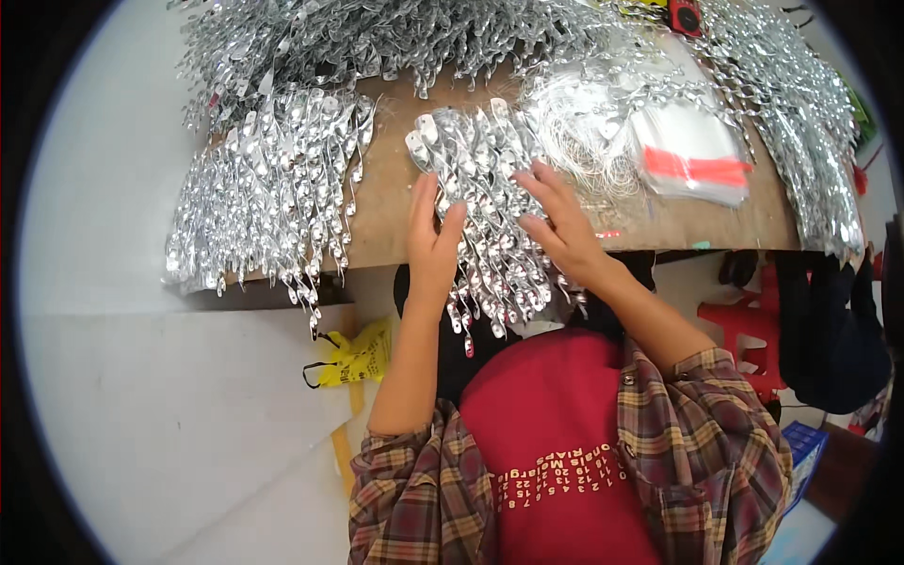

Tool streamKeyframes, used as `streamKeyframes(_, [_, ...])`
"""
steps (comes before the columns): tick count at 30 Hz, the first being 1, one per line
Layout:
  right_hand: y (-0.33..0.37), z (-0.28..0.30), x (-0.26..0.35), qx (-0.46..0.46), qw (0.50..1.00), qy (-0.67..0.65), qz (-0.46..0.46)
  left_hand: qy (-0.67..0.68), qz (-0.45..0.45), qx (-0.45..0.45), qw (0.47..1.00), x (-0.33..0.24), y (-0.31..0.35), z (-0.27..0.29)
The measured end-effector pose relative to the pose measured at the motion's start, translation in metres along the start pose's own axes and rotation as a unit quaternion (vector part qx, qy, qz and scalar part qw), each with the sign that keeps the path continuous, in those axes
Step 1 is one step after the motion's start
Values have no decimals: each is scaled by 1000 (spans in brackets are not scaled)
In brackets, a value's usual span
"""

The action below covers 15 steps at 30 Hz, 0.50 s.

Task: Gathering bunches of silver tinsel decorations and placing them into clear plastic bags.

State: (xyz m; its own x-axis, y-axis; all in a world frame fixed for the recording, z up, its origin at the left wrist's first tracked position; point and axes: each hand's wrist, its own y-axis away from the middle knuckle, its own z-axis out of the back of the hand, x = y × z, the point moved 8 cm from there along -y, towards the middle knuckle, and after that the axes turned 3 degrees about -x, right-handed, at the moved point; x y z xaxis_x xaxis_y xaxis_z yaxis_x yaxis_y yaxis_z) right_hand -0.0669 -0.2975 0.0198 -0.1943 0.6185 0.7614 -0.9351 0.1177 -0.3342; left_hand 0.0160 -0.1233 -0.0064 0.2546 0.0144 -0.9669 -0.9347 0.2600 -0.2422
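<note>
A bundle of shiny silver twisted strips [494,202] lies on the brown tabletop [386,179] in front of me, its lower ends hanging over the near edge. Flat rounded tabs with small holes show at its far end. My left hand [433,240] is at the bundle's left side, fingers stretched and thumb apart. On the opposite side my right hand [570,231] has its fingers spread, the tips at the strips. Neither hand is closed around anything; whether the fingertips press on the strips I cannot tell.
More silver strips [268,202] lie at left, a large heap [377,42] spans the far side, and others [810,122] drape at right. White string loops [589,132] adjoin clear plastic bags [697,174] with a red band. Below are a yellow bag [358,356] and a red stool [744,334].
</note>
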Motion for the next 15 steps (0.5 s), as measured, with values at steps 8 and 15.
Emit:
streamKeyframes(8, [-4,-38,21,-61,995,70,41,-144,-26,-72,987,-13,-9,-18])
streamKeyframes(15, [-9,-26,12,-28,995,-95,-4,-82,20,-17,996,-4,-20,-13])
